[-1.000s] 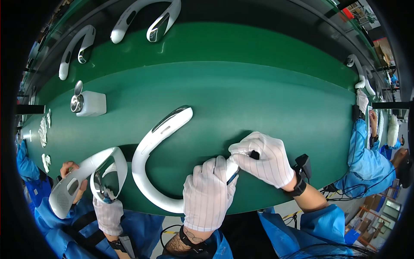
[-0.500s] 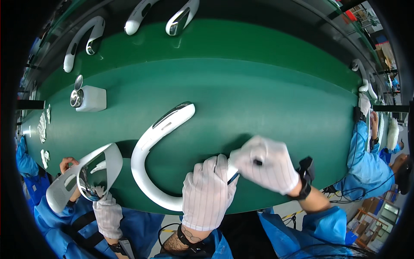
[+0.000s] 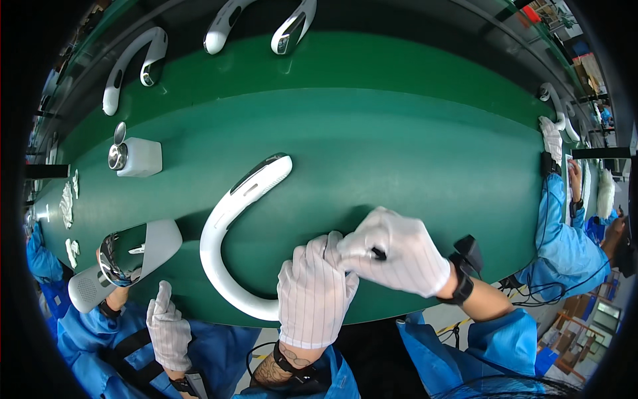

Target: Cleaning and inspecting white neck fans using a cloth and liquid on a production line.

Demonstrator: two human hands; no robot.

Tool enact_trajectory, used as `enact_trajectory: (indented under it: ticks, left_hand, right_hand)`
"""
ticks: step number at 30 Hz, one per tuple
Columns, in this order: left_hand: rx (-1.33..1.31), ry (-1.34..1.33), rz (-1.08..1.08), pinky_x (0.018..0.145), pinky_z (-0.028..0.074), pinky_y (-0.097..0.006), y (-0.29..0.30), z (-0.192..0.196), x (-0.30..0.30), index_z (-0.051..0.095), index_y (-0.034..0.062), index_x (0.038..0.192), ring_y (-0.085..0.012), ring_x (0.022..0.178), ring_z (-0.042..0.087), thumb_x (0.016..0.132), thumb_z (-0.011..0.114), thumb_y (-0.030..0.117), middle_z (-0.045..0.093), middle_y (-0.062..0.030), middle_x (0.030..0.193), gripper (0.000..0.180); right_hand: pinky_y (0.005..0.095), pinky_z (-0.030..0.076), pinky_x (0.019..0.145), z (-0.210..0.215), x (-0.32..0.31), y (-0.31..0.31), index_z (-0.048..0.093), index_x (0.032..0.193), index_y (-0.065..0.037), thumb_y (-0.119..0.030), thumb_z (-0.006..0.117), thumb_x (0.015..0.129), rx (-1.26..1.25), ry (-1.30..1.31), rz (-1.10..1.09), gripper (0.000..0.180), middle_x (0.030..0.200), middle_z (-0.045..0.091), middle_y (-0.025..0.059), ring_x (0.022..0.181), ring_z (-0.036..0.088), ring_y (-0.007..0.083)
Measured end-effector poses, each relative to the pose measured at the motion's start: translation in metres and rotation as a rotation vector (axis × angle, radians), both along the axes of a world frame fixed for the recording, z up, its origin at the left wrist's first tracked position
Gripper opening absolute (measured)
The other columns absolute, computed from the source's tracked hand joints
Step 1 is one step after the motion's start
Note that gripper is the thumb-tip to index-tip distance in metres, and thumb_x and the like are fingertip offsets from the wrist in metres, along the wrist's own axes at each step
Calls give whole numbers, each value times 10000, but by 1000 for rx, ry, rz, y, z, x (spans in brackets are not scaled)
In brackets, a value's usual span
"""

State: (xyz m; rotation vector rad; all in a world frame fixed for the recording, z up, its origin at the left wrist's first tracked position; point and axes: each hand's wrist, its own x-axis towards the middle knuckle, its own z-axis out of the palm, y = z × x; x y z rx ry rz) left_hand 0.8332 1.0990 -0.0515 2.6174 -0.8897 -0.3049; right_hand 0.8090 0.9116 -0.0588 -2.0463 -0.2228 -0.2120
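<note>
Inscriptions, labels, brands, numbers and signs: none legible.

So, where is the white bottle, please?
At the head view's left, the bottle sits on the table, upper left of the curved device in the left hand.
</note>
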Motion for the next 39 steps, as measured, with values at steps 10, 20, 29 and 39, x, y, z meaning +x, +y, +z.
enact_trajectory:
  ticks: [10,20,29,39]
  left_hand:
    - [64,-81,2,746,527,-390,4,-1,-3,612,47,1309,-243,896,645,818,842,330,636,-66,1111,611]
    - [54,-43,7,753,514,-388,-9,0,3,613,52,1329,-232,945,632,814,838,305,617,-55,1146,616]
    - [68,-48,-10,747,511,-384,-5,-3,-2,610,58,1328,-228,942,620,791,849,297,606,-55,1148,634]
    - [85,-100,-19,732,516,-363,-10,-2,6,623,53,1308,-207,923,623,787,842,284,599,-48,1151,611]
  right_hand:
    - [344,574,672,-7,4,2,773,949,-81,-136,845,869,-50,198,-150,121,837,702,76,740,694,228]
    - [357,588,686,2,-2,5,754,883,-79,-129,842,870,3,102,-35,102,815,714,71,778,712,248]
    - [356,582,662,-8,6,-8,760,910,-70,-108,809,889,-51,173,-97,66,820,711,70,760,712,257]
    - [307,568,603,-9,8,-9,736,888,-97,-98,891,831,-99,80,-73,165,874,757,64,697,710,193]
